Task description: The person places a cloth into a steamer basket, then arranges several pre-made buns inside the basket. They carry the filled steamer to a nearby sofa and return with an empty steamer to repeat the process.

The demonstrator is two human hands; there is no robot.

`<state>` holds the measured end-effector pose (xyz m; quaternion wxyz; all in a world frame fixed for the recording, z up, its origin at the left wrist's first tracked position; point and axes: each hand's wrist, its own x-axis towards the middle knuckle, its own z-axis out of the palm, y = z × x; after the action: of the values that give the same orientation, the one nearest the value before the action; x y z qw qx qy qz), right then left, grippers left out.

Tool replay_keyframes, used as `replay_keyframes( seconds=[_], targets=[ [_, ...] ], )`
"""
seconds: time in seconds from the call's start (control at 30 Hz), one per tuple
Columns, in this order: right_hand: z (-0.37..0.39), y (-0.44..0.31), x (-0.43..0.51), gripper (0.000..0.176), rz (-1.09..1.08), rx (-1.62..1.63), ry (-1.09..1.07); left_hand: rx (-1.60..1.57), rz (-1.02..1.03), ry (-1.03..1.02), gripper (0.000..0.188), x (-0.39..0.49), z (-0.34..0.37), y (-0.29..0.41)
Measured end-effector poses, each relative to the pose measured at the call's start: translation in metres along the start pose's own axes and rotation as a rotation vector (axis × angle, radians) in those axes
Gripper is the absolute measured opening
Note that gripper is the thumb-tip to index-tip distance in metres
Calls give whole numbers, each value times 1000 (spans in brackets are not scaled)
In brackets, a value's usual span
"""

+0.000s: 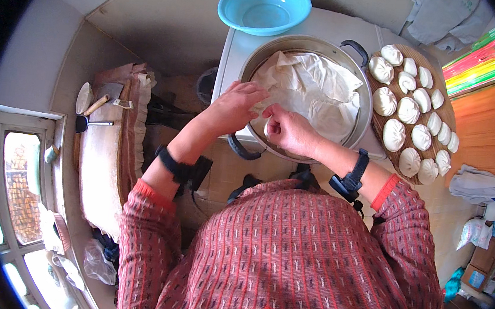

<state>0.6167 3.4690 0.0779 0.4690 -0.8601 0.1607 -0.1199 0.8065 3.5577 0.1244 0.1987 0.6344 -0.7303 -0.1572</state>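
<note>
A large metal steamer pot [364, 116] with black handles stands before me, lined with a crumpled white cloth [325, 88]. My left hand [240, 102] is over the pot's left side, palm down with its fingers bent and apart, close to the cloth. Lower in the pot, near the front rim, my right hand [292, 130] has its fingers curled around a small white piece [268, 128]. Most of that piece is hidden, so I cannot tell if it is dough or cloth. To the right, a round wooden board [392, 117] carries several pleated buns [408, 110] and smooth rolled dough pieces [421, 100].
A light blue plastic basin [268, 7] sits behind the pot on the pale tabletop [331, 24]. Leftward is a cloth-edged work surface [100, 171] with a cleaver [103, 100], a black spatula [87, 124] and a white bowl [84, 97]. One pot handle [243, 149] juts towards me.
</note>
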Motion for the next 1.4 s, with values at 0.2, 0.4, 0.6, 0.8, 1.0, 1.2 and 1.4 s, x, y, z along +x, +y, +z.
replay_keyframes(
  seconds=[0.2,0.4,0.6,0.8,1.0,1.2,1.4],
  targets=[
    [-6,-11,-2,27,-11,-107,-1,159,-1,-524,27,39,24,-13],
    [-15,12,-14,32,191,83,-114,95,117,-444,12,33,15,-15],
    [-13,28,-6,41,572,496,-249,-6,276,-231,18,18,-2,-11],
    [-5,21,5,38,616,612,-418,7,288,-186,18,15,-6,-1],
    [0,24,9,27,402,467,-335,-16,239,-161,18,12,-5,0],
    [-14,30,7,19,262,443,-246,-18,158,-223,20,10,-3,-1],
    [-25,32,12,20,255,240,-87,9,16,-343,37,14,-3,-4]
  ],
)
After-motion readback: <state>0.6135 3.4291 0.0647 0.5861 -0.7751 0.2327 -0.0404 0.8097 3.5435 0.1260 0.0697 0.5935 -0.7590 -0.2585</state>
